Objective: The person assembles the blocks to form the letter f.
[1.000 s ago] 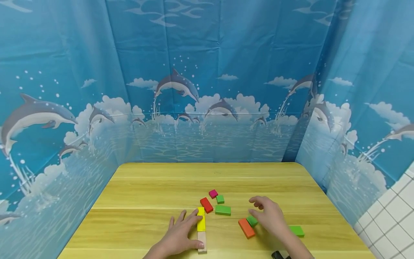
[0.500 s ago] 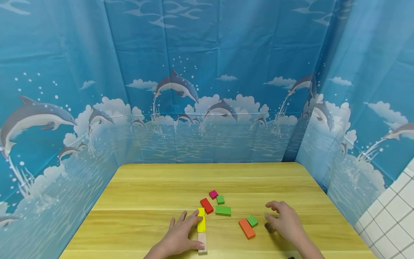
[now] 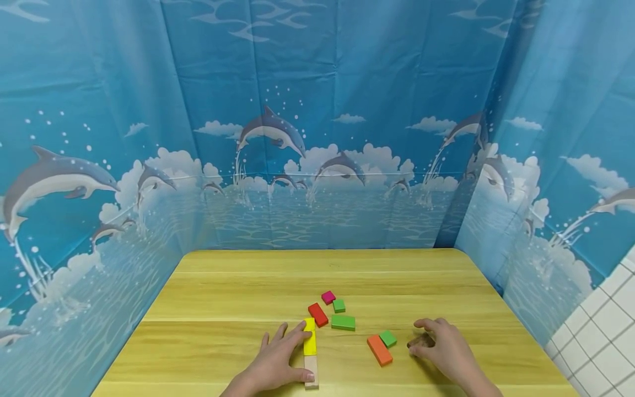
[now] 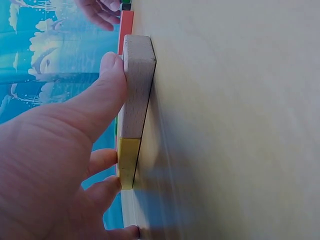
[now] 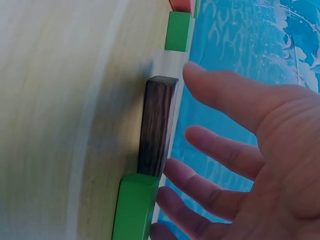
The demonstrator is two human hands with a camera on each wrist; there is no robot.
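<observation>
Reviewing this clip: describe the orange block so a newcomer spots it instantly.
On the wood-grain table, look between the left hand and the right hand. Nearer the right hand, the orange block lies beside a small green block. It alone is orange; the similar red block lies farther back.

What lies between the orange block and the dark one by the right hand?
A green block, close beside the orange block, then bare table up to the dark block. The head and right wrist views both show it.
</observation>
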